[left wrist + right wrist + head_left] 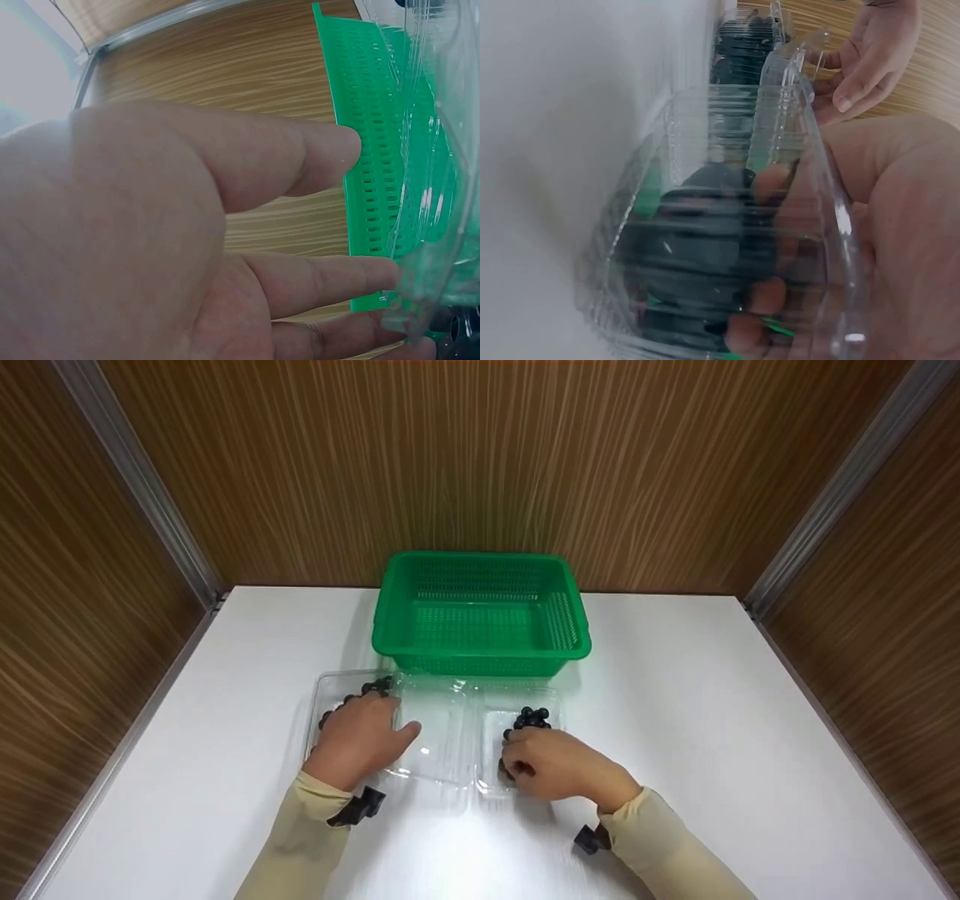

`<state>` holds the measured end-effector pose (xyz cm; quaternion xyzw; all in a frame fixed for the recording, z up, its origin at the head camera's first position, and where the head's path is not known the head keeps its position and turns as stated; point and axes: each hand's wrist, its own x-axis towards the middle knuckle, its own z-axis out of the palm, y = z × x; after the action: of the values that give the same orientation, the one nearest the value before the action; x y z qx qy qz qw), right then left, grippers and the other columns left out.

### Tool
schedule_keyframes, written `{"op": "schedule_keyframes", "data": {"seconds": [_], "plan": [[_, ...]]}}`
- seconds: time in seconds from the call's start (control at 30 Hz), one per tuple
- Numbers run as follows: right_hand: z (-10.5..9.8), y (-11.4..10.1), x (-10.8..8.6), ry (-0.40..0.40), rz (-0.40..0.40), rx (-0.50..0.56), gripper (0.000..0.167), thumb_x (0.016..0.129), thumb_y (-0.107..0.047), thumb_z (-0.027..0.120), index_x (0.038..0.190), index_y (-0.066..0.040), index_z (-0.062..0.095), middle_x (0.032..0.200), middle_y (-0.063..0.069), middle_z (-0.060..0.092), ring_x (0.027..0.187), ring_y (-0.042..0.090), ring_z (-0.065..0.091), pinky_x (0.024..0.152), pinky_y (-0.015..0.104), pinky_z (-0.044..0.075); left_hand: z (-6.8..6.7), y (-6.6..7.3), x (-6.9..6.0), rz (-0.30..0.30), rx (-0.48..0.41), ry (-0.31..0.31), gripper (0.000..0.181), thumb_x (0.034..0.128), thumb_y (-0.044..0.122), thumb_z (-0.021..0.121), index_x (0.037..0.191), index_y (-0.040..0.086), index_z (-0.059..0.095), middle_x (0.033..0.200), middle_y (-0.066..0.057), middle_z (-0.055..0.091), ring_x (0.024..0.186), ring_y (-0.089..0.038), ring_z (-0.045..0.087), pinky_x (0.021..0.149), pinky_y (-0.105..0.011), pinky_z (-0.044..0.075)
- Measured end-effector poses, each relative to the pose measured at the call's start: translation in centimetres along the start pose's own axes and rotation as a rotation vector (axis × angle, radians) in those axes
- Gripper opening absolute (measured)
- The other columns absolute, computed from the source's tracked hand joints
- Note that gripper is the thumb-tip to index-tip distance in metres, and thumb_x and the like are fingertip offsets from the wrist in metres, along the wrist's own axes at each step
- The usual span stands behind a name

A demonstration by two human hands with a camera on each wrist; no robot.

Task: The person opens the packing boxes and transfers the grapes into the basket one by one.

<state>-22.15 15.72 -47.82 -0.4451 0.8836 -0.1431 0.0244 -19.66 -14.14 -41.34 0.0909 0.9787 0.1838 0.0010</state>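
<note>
My left hand lies over the left part of the clear plastic containers, its thumb spread and its fingers fairly straight. Dark grapes show past its knuckles; in the left wrist view its fingertips meet the clear container's edge. My right hand reaches down into the right clear container, its fingers curled around a bunch of black grapes. Through the container's wall in the right wrist view, fingertips press against the dark grapes. The hand covers part of the bunch.
A green perforated basket stands just behind the containers, against the wood-grain back wall. A clear open lid lies between the two bunches. The white table is bordered by side panels.
</note>
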Motion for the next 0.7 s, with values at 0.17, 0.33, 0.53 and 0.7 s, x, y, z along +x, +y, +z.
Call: {"op": "schedule_keyframes", "data": {"seconds": [0.17,0.33,0.53,0.7], "plan": [[-0.57,0.14,-0.35,-0.016,0.022,0.036,0.026,0.083,0.001,0.061,0.073,-0.023,0.058,0.08,-0.009,0.049,0.072,0.007,0.046,0.06,0.023,0.04,0.02,-0.01,-0.01,-0.003,-0.007,0.002,0.041,0.095,0.038,0.07,0.111,0.001,0.074,0.103,-0.018,0.07,0.091,-0.035,0.067,0.073,-0.053,0.054],[-0.87,0.32,-0.55,-0.037,0.037,0.058,0.023,0.083,-0.002,0.065,0.075,-0.024,0.06,0.081,-0.011,0.052,0.075,0.007,0.048,0.062,0.023,0.042,0.07,-0.03,-0.05,-0.016,-0.022,0.0,0.043,0.0949,0.037,0.07,0.116,0.0,0.074,0.107,-0.019,0.071,0.094,-0.035,0.067,0.076,-0.054,0.054],[-0.91,0.6,-0.55,-0.037,0.039,0.076,0.02,0.083,-0.005,0.068,0.078,-0.023,0.061,0.081,-0.009,0.054,0.076,0.007,0.05,0.064,0.024,0.045,0.01,0.03,-0.04,-0.01,-0.021,0.007,0.039,0.0946,0.035,0.07,0.112,0.0,0.074,0.1,-0.017,0.07,0.087,-0.033,0.066,0.072,-0.052,0.053],[-0.95,0.85,-0.56,-0.019,0.058,0.04,0.022,0.082,-0.005,0.067,0.078,-0.025,0.06,0.08,-0.011,0.053,0.075,0.006,0.05,0.064,0.023,0.044,-0.03,0.04,-0.04,-0.01,-0.012,0.009,0.037,0.0942,0.035,0.07,0.108,0.001,0.074,0.095,-0.016,0.069,0.08,-0.03,0.063,0.067,-0.049,0.051]]}}
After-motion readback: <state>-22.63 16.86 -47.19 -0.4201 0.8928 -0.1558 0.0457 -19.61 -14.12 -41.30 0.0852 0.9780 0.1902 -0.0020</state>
